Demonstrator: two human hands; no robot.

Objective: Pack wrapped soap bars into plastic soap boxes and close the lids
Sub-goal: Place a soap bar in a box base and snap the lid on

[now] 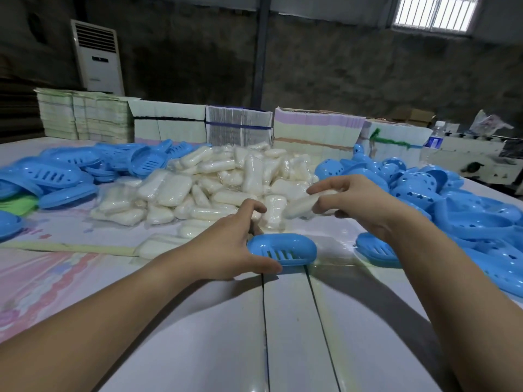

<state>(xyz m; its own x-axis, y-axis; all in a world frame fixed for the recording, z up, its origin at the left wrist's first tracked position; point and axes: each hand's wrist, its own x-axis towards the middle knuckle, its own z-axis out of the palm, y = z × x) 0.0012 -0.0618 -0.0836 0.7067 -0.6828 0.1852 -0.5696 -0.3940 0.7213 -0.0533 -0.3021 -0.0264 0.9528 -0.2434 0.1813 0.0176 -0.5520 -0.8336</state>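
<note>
A blue slotted soap box tray point(285, 249) lies on the white table in front of me. My left hand point(226, 244) spans its left end, thumb at the near rim and fingers arched over the far rim. My right hand point(356, 199) holds a wrapped white soap bar point(300, 206) in the air just above and behind the tray. A big heap of wrapped soap bars point(215, 182) lies behind it.
Blue tray halves are piled at the left point(56, 174); blue perforated lids and trays are heaped at the right point(441, 193), with one tray point(376, 250) under my right wrist. Stacks of flat cartons point(237, 128) line the table's far edge. A loose soap bar point(152, 247) lies near my left forearm.
</note>
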